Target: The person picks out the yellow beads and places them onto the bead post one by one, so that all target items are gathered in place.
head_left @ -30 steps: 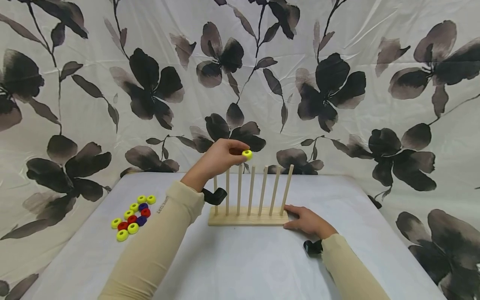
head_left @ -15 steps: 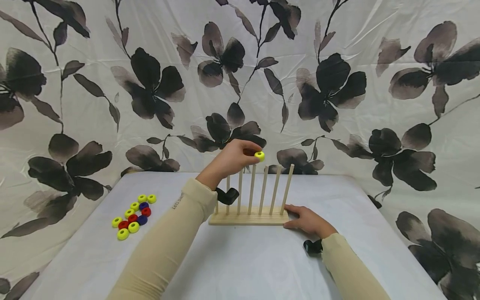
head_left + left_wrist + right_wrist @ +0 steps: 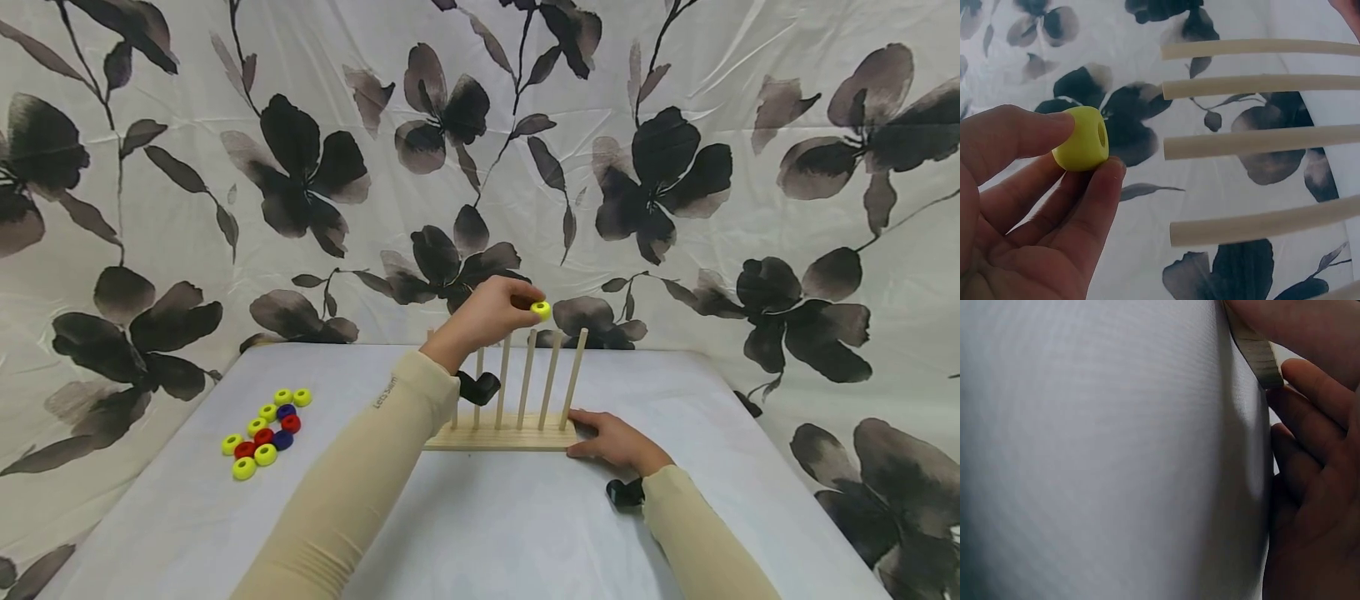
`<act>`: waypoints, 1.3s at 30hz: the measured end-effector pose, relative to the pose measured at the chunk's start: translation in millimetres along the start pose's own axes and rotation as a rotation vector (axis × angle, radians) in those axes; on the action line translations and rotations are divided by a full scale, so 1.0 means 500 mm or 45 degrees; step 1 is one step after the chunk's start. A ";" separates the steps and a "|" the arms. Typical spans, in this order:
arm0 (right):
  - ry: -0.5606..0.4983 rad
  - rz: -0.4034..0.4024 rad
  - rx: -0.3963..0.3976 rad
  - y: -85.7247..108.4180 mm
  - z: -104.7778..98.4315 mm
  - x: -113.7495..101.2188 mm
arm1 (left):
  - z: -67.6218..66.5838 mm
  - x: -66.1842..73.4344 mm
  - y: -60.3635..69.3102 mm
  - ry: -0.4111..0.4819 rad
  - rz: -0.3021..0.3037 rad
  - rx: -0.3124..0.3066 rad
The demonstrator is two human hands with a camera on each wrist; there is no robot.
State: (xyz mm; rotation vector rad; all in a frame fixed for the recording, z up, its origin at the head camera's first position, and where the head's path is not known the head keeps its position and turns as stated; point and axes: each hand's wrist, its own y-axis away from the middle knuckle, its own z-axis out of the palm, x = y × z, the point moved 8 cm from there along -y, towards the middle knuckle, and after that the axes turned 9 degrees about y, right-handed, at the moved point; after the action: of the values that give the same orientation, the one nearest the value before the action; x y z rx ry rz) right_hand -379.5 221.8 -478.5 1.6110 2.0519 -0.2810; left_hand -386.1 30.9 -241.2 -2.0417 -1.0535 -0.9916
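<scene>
My left hand (image 3: 497, 312) pinches a yellow bead (image 3: 540, 311) between thumb and fingertips, just above the peg tips of the wooden rack (image 3: 495, 443). In the left wrist view the bead (image 3: 1082, 139) has its hole turned toward the bare pegs (image 3: 1235, 145), apart from their ends. The right hand (image 3: 617, 442) grips the right end of the rack's base, its thumb at the front and fingers at the side. In the right wrist view the base's corner (image 3: 1260, 359) shows between that hand's thumb and fingers. The left forearm hides the rack's left part.
On the left of the white table (image 3: 525, 533) lies a loose group of yellow (image 3: 243, 468), red (image 3: 263, 437) and blue beads (image 3: 282, 440). A flowered cloth (image 3: 540, 208) hangs behind the table.
The left hand has moved to the right over the rack, carrying the yellow bead past several peg tips. The right hand and the rack have stayed in place.
</scene>
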 end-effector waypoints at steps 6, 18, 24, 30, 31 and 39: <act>-0.028 0.014 -0.004 0.000 -0.001 0.002 | 0.023 0.017 -0.016 -0.005 0.024 -0.021; -0.034 0.046 -0.013 0.000 0.000 0.004 | 0.063 0.024 -0.043 -0.021 0.045 -0.040; -0.038 0.056 -0.018 0.000 0.000 0.006 | 0.076 0.023 -0.049 -0.010 0.036 -0.047; -0.046 0.057 -0.027 -0.005 0.004 0.015 | 0.094 0.019 -0.055 0.006 0.030 -0.065; -0.048 0.054 -0.024 -0.006 0.004 0.016 | 0.097 0.019 -0.056 0.007 0.034 -0.067; -0.028 0.060 -0.015 -0.011 0.006 0.021 | 0.114 0.021 -0.062 -0.020 0.052 -0.080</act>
State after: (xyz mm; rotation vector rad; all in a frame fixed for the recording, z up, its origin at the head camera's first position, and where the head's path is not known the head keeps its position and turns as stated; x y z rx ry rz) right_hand -385.5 227.9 -487.0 1.6397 1.9930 -0.2677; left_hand -389.3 95.0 -256.3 -2.1166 -0.9965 -1.0012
